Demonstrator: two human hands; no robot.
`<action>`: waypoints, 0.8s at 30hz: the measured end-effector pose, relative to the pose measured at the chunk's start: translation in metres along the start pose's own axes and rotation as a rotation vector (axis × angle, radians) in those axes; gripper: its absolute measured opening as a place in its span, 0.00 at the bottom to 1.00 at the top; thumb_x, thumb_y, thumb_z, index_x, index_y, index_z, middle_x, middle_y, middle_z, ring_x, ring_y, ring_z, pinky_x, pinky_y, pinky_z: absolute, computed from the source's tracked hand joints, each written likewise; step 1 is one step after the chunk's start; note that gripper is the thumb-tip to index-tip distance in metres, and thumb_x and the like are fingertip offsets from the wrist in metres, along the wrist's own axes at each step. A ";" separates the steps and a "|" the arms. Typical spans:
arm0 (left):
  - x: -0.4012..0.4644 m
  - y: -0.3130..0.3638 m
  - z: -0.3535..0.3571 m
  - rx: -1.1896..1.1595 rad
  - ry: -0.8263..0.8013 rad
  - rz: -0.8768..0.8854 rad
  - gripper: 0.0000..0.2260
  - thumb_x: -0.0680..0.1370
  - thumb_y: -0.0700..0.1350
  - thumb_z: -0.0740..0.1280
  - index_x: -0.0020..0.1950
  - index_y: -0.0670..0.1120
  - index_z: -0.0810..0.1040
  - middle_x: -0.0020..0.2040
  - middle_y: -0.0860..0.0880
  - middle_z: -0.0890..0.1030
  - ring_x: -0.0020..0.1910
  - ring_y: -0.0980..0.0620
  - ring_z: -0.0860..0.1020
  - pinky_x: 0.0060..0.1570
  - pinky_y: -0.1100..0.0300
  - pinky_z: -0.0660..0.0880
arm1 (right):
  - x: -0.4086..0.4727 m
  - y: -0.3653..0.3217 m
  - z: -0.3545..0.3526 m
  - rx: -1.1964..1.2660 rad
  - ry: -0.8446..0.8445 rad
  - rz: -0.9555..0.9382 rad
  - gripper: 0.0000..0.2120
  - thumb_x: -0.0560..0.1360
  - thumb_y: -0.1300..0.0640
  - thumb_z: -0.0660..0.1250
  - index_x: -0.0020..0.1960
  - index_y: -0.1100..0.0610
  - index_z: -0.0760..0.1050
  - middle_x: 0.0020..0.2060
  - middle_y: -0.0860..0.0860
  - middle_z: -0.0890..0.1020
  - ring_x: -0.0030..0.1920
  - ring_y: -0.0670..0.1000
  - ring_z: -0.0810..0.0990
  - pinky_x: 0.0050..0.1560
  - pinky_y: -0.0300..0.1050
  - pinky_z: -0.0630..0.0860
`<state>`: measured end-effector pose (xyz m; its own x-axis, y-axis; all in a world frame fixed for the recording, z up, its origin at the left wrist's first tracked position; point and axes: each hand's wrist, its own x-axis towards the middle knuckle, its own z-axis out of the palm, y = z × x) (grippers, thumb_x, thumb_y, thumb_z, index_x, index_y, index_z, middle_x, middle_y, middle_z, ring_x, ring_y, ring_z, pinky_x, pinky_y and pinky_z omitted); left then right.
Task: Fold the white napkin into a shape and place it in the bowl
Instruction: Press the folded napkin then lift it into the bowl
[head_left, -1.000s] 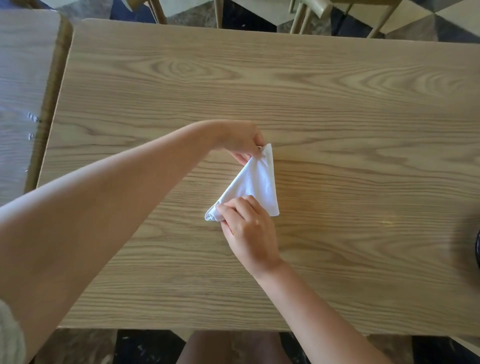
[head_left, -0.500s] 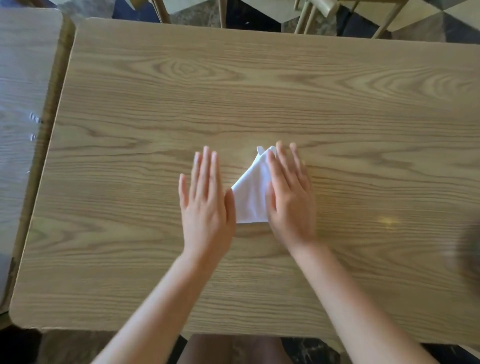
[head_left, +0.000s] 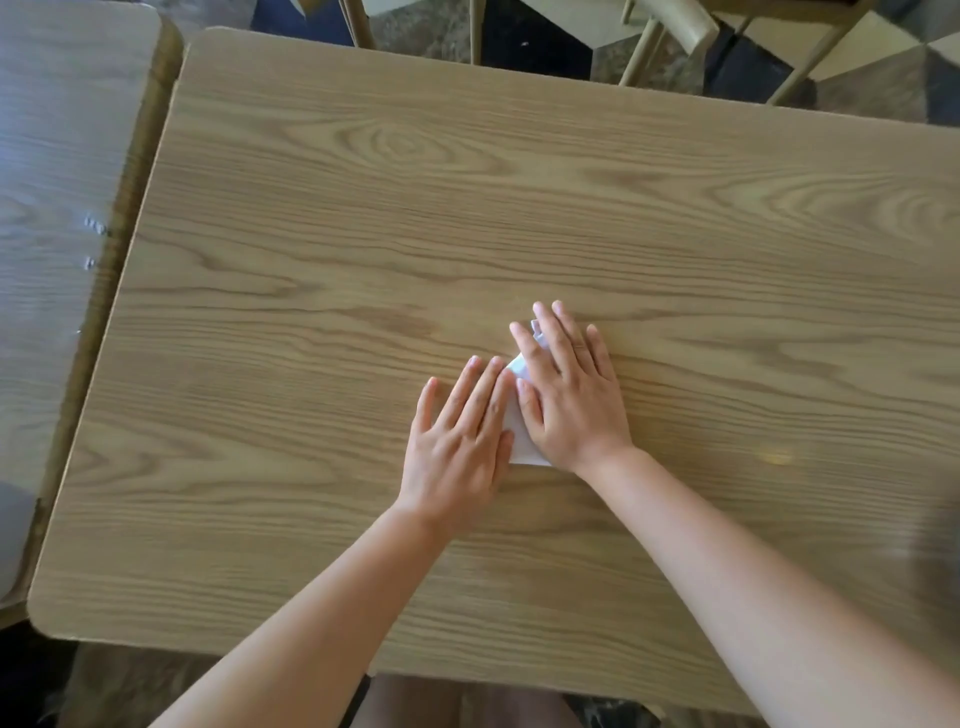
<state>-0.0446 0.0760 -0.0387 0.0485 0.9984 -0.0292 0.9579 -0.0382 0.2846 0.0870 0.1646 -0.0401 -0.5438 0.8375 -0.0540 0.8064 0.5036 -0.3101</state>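
The white napkin (head_left: 521, 441), folded into a small triangle, lies flat on the wooden table (head_left: 467, 208) and is almost wholly covered. My left hand (head_left: 462, 441) lies palm down on its left part, fingers straight and slightly spread. My right hand (head_left: 566, 389) lies palm down on its right part, fingers pointing away from me. Only a narrow white strip shows between the two hands, plus a small tip beside my right index finger. No bowl can be made out clearly; a dark blur sits at the right edge of the view.
A second wooden table (head_left: 57, 208) stands close on the left, with a narrow gap between. Chair legs (head_left: 649, 47) and a dark patterned floor show beyond the far edge. A blurred dark shape (head_left: 940, 545) sits at the right edge.
Both hands have slid closer together over the napkin, so that much less of it shows than half a second ago. One second ago the fingers were pinching its corners.
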 end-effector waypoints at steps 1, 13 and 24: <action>0.000 0.001 -0.001 0.003 -0.006 -0.002 0.22 0.79 0.48 0.53 0.72 0.43 0.66 0.73 0.47 0.67 0.72 0.48 0.63 0.67 0.45 0.60 | 0.000 -0.001 -0.002 -0.003 -0.011 0.004 0.25 0.76 0.50 0.48 0.71 0.56 0.63 0.73 0.58 0.62 0.74 0.56 0.56 0.71 0.60 0.55; -0.027 0.001 0.000 -0.005 -0.014 0.029 0.23 0.80 0.49 0.53 0.75 0.46 0.61 0.75 0.50 0.62 0.74 0.50 0.58 0.69 0.46 0.59 | -0.032 0.026 -0.011 -0.141 -0.168 -0.213 0.33 0.73 0.36 0.51 0.74 0.46 0.50 0.76 0.55 0.50 0.75 0.54 0.46 0.71 0.64 0.46; -0.010 0.015 -0.032 -0.255 -0.016 -0.149 0.18 0.75 0.47 0.54 0.56 0.43 0.79 0.60 0.47 0.79 0.56 0.41 0.77 0.52 0.50 0.75 | -0.048 0.005 -0.017 -0.210 -0.147 -0.049 0.32 0.74 0.39 0.49 0.74 0.50 0.54 0.75 0.56 0.57 0.74 0.52 0.54 0.68 0.66 0.54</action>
<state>-0.0397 0.0671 -0.0037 -0.0807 0.9914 -0.1030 0.8531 0.1222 0.5073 0.1205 0.1304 -0.0231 -0.5991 0.7788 -0.1861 0.8004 0.5889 -0.1123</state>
